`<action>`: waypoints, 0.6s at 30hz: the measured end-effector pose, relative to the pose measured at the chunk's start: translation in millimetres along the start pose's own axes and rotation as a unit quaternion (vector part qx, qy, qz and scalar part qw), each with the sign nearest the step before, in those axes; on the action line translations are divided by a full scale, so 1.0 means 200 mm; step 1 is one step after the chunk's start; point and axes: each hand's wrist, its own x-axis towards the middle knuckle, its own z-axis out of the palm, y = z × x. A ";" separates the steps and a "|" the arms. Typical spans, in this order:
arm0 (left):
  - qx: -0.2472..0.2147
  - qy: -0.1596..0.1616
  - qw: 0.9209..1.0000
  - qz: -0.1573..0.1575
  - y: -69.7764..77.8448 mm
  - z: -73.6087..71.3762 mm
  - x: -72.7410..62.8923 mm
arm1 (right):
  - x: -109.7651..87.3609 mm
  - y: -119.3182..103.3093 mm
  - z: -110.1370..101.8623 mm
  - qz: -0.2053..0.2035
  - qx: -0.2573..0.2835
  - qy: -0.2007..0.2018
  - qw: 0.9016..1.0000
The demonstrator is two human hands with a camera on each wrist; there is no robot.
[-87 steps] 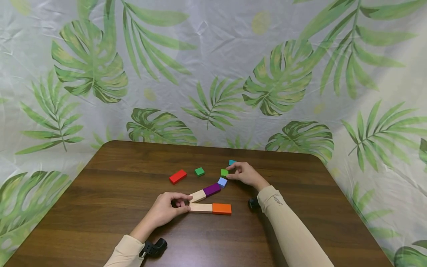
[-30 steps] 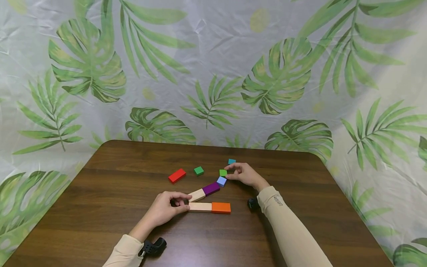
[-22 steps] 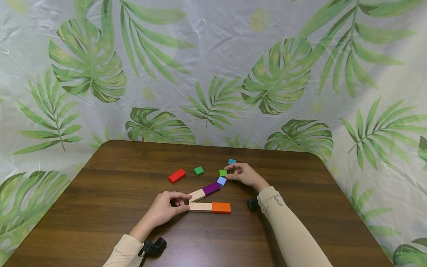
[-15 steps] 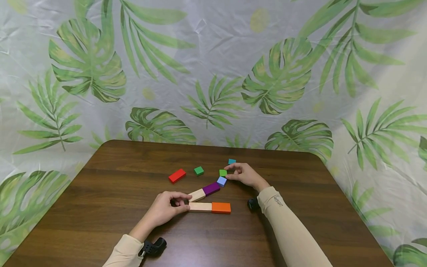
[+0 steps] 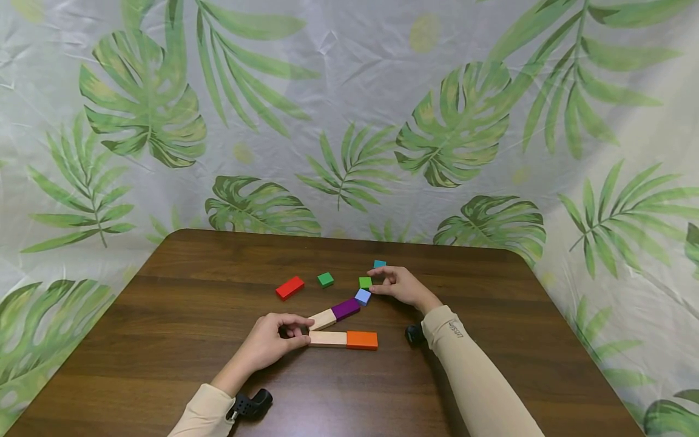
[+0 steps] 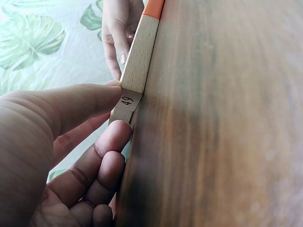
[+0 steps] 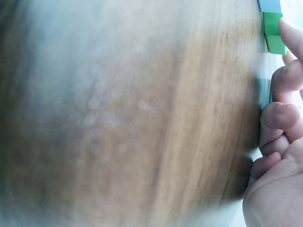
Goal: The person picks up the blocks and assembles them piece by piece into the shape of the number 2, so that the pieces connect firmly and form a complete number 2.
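Note:
In the head view, two pale wooden blocks meet at their left ends in a narrow V. My left hand (image 5: 273, 340) pinches that corner between thumb and forefinger, the thumb by the near pale block (image 5: 327, 339) and the forefinger by the far pale block (image 5: 323, 320). An orange block (image 5: 362, 340) continues the near arm. A purple block (image 5: 346, 309) and a light blue block (image 5: 363, 297) continue the far one. Behind the light blue one, my right hand (image 5: 401, 286) pinches a light green block (image 5: 365, 282) at its right side. The left wrist view shows "49" on the pale block's end (image 6: 127, 100).
A red block (image 5: 290, 287) and a darker green block (image 5: 325, 279) lie loose to the left, on the dark wooden table (image 5: 180, 328). Just behind my right fingers sits a turquoise block (image 5: 379, 264). A leaf-print cloth (image 5: 349, 109) hangs behind the table.
The head view has shifted very slightly since the oldest frame. Over the last second both hands and all the blocks have kept their places.

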 end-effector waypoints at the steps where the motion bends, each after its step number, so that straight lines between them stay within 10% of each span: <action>1: -0.001 0.000 1.000 0.000 0.00 0.00 0.00 | 0.00 0.00 0.00 -0.001 -0.001 0.000 1.000; 18: -0.004 0.001 1.000 -0.001 0.00 0.00 0.00 | 0.00 0.00 0.00 -0.001 -0.012 0.000 1.000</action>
